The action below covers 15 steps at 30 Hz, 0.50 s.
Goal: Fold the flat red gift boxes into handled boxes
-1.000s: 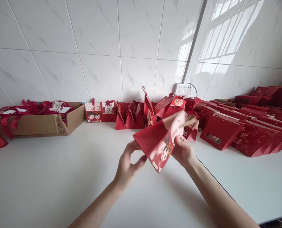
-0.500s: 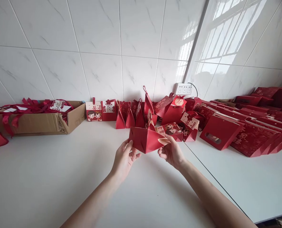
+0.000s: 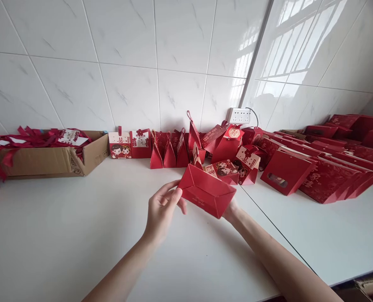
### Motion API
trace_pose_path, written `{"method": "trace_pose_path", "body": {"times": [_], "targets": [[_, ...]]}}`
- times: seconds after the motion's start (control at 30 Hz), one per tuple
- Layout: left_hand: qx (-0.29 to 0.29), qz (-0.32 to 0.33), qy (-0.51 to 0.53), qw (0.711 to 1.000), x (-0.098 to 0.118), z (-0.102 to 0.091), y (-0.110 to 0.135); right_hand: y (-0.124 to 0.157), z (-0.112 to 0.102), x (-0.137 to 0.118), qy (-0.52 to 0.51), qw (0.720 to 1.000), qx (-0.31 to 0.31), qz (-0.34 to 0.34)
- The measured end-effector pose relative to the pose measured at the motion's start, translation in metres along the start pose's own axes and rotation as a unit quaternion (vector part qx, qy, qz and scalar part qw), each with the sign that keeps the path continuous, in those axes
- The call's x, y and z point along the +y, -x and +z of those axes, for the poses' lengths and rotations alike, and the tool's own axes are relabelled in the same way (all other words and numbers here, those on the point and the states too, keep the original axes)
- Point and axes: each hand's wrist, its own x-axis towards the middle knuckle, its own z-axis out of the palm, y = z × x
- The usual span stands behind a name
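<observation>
I hold a red paper gift box (image 3: 207, 191) above the white table (image 3: 63, 226), its folded bottom turned towards me. My left hand (image 3: 161, 207) pinches the box's left corner with thumb and fingers. My right hand (image 3: 232, 209) is mostly hidden behind the box's right end and grips it there. Just behind the box stand finished red boxes with a cartoon couple (image 3: 226, 170) printed on them.
A cardboard carton (image 3: 53, 159) full of red ribbons and tags sits at the back left. Along the tiled wall stands a row of small red boxes (image 3: 169, 153). Flat red bags (image 3: 318, 167) are stacked at the right. A white power strip (image 3: 239, 116) hangs on the wall.
The box, first tilted with its printed side towards me in the right hand, has been turned over and taken by both hands. Its plain red bottom now faces me.
</observation>
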Motion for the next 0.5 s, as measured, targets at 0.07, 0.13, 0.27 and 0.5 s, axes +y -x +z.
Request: {"method": "trace_pose_path", "body": {"times": [0.07,0.13,0.27,0.5], "targets": [[0.024,-0.003,0.017,1.0,-0.005,0.002,-0.001,-0.003,-0.006,0.003,-0.023,1.0,0.02,-0.005],[0.017,-0.001,-0.011,1.0,-0.012,0.002,-0.003,-0.006,-0.012,0.007,-0.025,0.998,0.044,-0.038],[0.007,0.108,-0.162,0.981,-0.022,-0.001,-0.004,-0.009,-0.017,0.009,-0.026,0.996,0.033,-0.082],[-0.07,0.225,-0.238,0.942,-0.022,-0.007,-0.003,-0.005,-0.011,-0.005,-0.012,0.996,0.016,-0.088]]}}
